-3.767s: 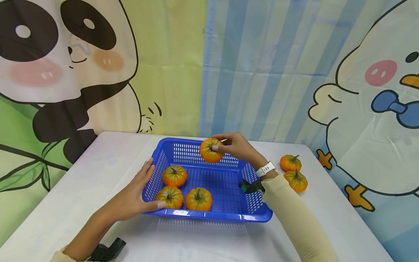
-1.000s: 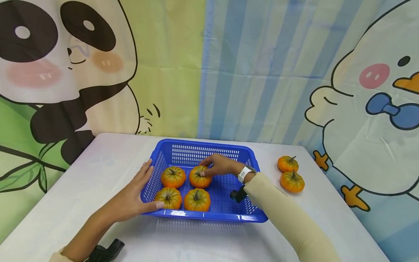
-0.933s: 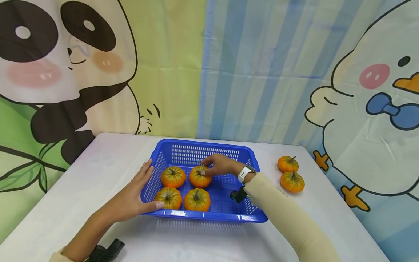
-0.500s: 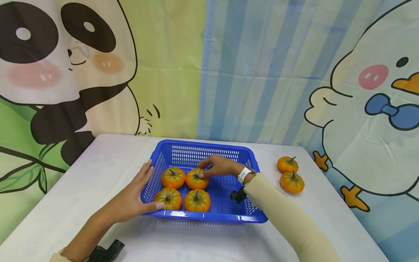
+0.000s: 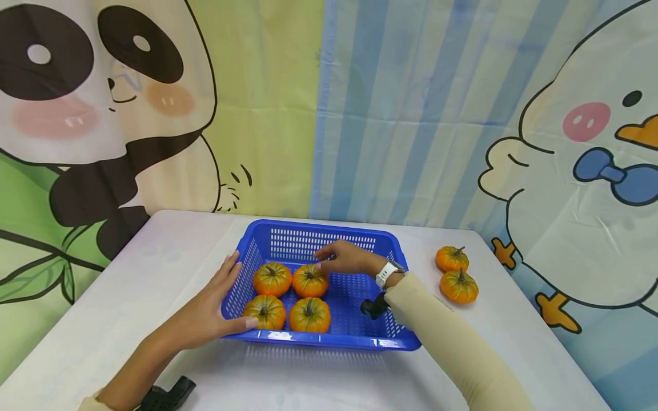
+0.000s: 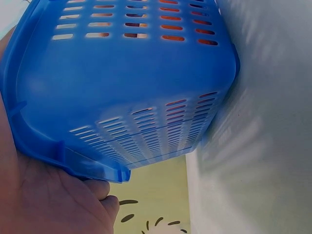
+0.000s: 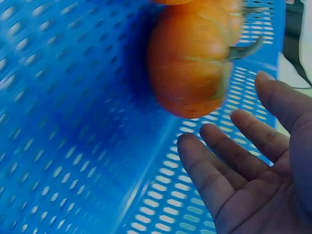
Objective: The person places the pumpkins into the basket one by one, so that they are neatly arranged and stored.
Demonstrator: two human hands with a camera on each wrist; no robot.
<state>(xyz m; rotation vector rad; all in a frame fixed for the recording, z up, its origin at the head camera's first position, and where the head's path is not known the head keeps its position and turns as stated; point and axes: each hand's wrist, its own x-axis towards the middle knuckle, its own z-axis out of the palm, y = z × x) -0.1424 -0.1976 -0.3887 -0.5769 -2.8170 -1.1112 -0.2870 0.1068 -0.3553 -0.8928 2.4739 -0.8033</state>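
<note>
In the head view, a blue perforated plastic basket (image 5: 360,308) holds several small orange pumpkins with green-tinged tops. My left hand (image 5: 203,314) lies along the basket's near left corner, thumb over the front rim and straight fingers against the left side. Over the basket, my right hand (image 5: 349,258) is beside the back right pumpkin (image 5: 311,281). In the right wrist view its spread fingers (image 7: 202,168) stand apart from the pumpkin (image 7: 190,63), and nothing is in the palm. The left wrist view shows the basket's outer wall (image 6: 126,68) and the hand under its rim.
Two more pumpkins, one farther back (image 5: 452,258) and one nearer (image 5: 459,286), sit on the white table (image 5: 205,377) right of the basket. A curtain (image 5: 401,114) with cartoon animals hangs behind the table.
My right hand lowered a pumpkin into the basket, then slid it left toward its neighbour. Its fingers have since released that pumpkin and drawn slightly back right. The left hand stays at the basket's corner.
</note>
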